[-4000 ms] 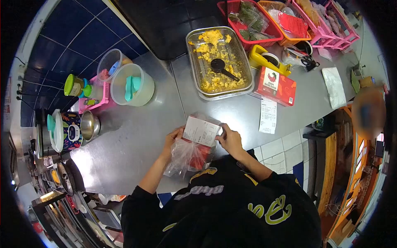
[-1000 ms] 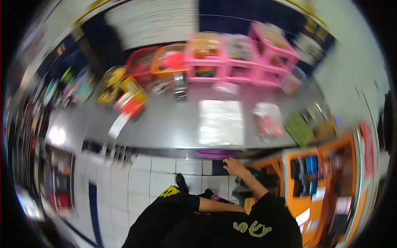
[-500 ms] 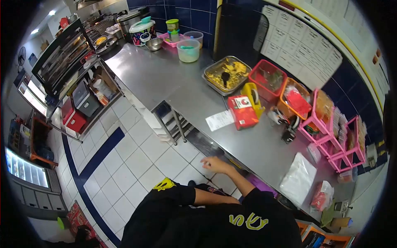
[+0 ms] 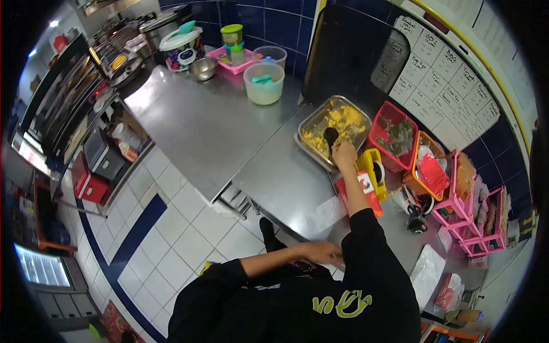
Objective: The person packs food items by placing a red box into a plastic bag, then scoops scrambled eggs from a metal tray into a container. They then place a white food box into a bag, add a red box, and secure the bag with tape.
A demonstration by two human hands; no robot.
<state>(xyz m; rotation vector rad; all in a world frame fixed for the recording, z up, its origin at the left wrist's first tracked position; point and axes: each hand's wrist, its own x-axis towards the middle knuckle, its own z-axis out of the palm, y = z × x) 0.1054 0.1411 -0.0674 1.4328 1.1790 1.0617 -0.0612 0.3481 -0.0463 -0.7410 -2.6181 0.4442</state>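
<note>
From my head view, my right hand [image 4: 344,154], over the floor a moment ago, is now at the black scoop [image 4: 330,135] in the tray [image 4: 311,152] on the desk [image 4: 223,123], so the yellow food [image 4: 346,119], crumbly and clumped, is within reach. I can't tell either hand's grip; my blurred left hand [image 4: 323,252] is well apart.

The right hand [image 4: 345,154], earlier above the floor [image 4: 189,200], is now at the scoop [image 4: 330,135] in the tray [image 4: 315,115]. The left hand [image 4: 323,252] comes into view. The bagged box [image 4: 449,292], first held, lies on the counter [image 4: 189,126].
</note>
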